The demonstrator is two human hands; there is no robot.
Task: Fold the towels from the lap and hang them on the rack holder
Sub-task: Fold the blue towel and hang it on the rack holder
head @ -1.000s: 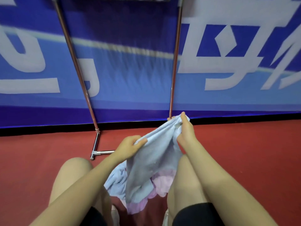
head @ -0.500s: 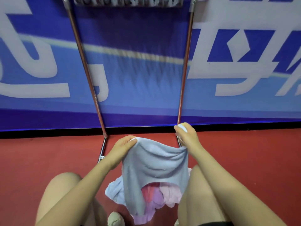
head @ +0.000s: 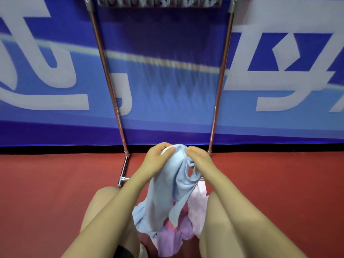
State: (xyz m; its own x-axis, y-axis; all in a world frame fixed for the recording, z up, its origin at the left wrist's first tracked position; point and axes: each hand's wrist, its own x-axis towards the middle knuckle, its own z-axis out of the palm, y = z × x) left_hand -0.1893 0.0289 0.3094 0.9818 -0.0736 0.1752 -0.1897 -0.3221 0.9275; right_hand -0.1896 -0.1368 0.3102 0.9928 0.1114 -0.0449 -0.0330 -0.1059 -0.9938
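From the head view, your left hand (head: 158,157) and your right hand (head: 198,158) are close together, just above your knees; both have their fingers curled tight on the top edge of the blue towel (head: 167,192); the two hands almost touch, with a bunched lump of cloth between them. The blue towel hangs down from your hands into your lap; its lower end lies on the pink towel (head: 198,202) and the purple towel (head: 173,239), which sit between your legs.

The rack (head: 219,90) stands right in front of you on the red floor (head: 55,183); its two thin poles go up past the blue banner (head: 163,81); the top bar is at the very top of the view, blurred, so you can't see it well.

What could go wrong — the fold looks messy; one side of the blue towel is twisted and has a loop in it near your right hand, so the corners may not line up, and the fold could come out crooked. If you lift now, the hanging end may drag the pink towel or purple towel off your lap onto the floor. The bar is high and you look to be sitting low — a long reach could make the blue towel slip out of your fingers, or bump the thin rack and make it wobble.
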